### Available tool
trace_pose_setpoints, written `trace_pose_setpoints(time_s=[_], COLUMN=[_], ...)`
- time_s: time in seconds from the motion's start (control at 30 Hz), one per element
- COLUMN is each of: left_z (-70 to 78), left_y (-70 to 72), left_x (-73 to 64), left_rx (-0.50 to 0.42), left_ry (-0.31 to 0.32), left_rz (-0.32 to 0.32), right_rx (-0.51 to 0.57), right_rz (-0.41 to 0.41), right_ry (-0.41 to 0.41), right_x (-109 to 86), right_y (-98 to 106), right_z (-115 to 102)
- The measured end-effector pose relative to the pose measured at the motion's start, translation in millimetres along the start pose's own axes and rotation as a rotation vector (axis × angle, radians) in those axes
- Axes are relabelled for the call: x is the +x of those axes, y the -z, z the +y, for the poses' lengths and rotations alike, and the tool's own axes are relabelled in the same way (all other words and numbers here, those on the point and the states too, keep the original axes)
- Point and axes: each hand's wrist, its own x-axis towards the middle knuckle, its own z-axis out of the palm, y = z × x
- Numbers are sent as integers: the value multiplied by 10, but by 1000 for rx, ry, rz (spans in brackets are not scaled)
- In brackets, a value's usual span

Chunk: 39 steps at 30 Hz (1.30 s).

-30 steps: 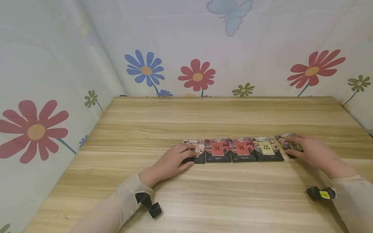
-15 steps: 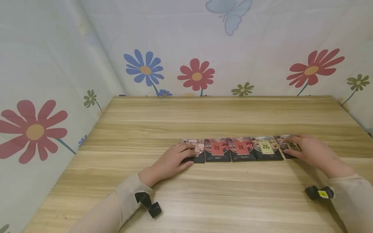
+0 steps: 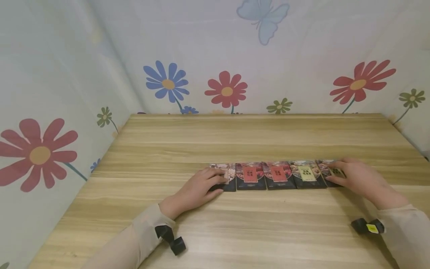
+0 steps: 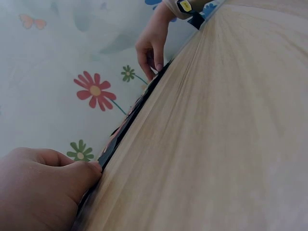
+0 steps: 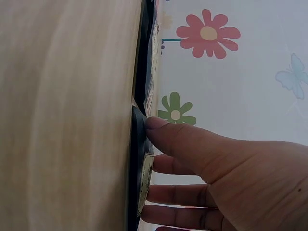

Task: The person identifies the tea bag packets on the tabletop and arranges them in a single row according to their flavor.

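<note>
Flat dark packets lie side by side in a row on the wooden table. At the left end, the fingers of my left hand (image 3: 198, 188) rest on a packet (image 3: 231, 183) with a pale label, covering much of it. Two packets with red labels, one (image 3: 250, 184) and another (image 3: 280, 184), come after it, then one with a yellow label (image 3: 308, 174). My right hand (image 3: 364, 181) touches the rightmost packet (image 3: 323, 164), partly hiding it. In the right wrist view, thumb and straight fingers lie on that packet's face (image 5: 138, 144), whose edge meets its neighbour.
The wooden table (image 3: 235, 224) extends around the row. Behind it hangs a white backdrop (image 3: 302, 45) with printed flowers and a butterfly. A black wrist device (image 3: 171, 239) is on the left sleeve, another (image 3: 364, 226) on the right.
My right hand has slid the rightmost packet left and straightened it, closing the gap to the yellow-labelled packet. My left hand has stayed on the leftmost packet.
</note>
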Motion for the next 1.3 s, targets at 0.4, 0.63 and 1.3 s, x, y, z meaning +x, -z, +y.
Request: trace_pose_setpoints(time_s=[0.4,0.63,1.3], left_z=[13,4,7], left_y=[-4,-15,14], left_x=[11,15,26], left_rx=[18,22,75], left_ry=[-1,-5,-8], left_rz=[3,4,-30], right_rx=[3,-3,38], right_rz=[19,23,24], right_ry=[-2,7,18], right_x=[-20,-17,-7], right_y=[-12,-13,-9], right_z=[-23,-19,-30])
